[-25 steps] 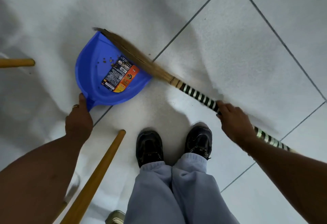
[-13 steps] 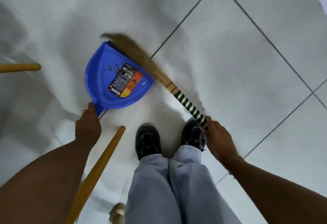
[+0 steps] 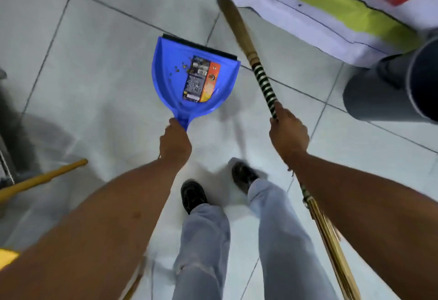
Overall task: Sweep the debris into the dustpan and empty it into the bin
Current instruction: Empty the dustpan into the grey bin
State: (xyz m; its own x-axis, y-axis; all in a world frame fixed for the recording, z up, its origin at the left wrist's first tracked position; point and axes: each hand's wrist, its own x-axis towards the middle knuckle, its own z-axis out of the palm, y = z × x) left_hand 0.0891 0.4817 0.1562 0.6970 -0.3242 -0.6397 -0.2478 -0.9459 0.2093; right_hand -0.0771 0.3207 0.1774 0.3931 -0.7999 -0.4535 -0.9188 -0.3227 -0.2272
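A person stood on a pale tiled floor (image 3: 99,67), 2 black shoes (image 3: 193,195) and grey trouser legs visible below, with both bare hands occupied. The left hand (image 3: 175,143) was wrapped tight around the short handle of a blue dustpan (image 3: 170,79), which was held out in front with its black rubber lip pointing away from the person. A scatter of small brown debris (image 3: 180,68) lay inside the pan, just beside a printed orange-and-black label (image 3: 201,81) stuck to its bed. The right hand (image 3: 288,133) was clenched around the black-and-white striped shaft of a grass broom (image 3: 239,29), its bristle end raised toward the far side of the floor, to the right of the dustpan and apart from it. A dark grey bin (image 3: 388,91) stood at the right edge of the floor, near the broom. A banner (image 3: 331,10) in white, green and red lay along the far edge. A yellow wooden stick (image 3: 42,178) lay at the left edge of the floor.
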